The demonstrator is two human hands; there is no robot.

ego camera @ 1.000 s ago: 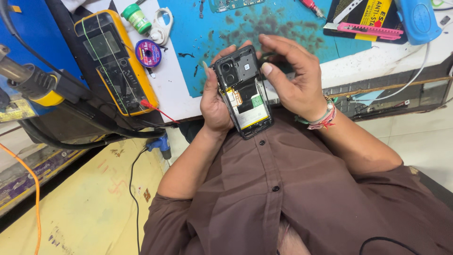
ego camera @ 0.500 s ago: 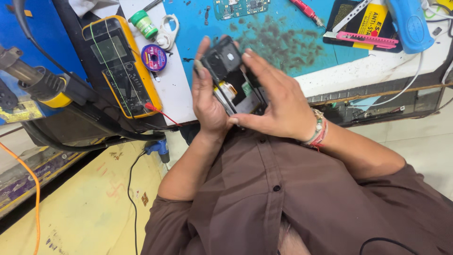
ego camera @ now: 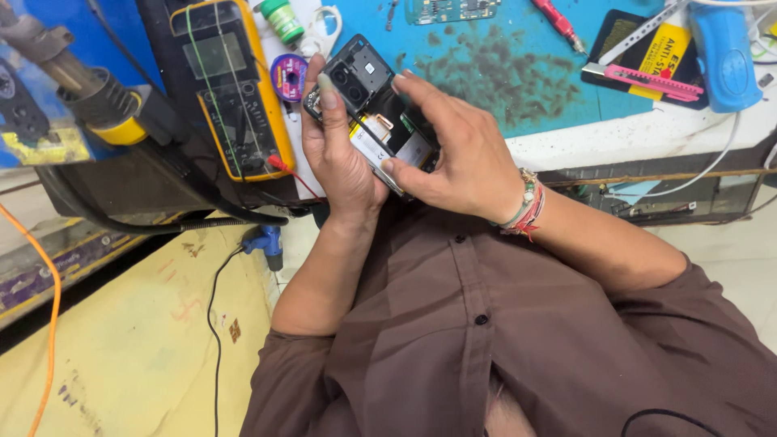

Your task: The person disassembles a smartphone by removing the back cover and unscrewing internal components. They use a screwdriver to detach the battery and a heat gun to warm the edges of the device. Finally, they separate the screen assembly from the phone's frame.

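bright, even light, daylight-ish | shadows soft, only under the bench edge | mild sheen on the multimeter [ego camera: 231, 89] screen | pretty sharp overall, slight softness at the hands | wide-angle bend toward the corners

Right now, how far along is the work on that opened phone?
Done: the phone already has its back cover off, so the battery and inner parts show. In hand: the left hand cradles it while the right hand covers its lower part, fingertips on the exposed inside. Left: it is still open, and no cover is fitted; a multimeter and a circuit board lie on the bench.
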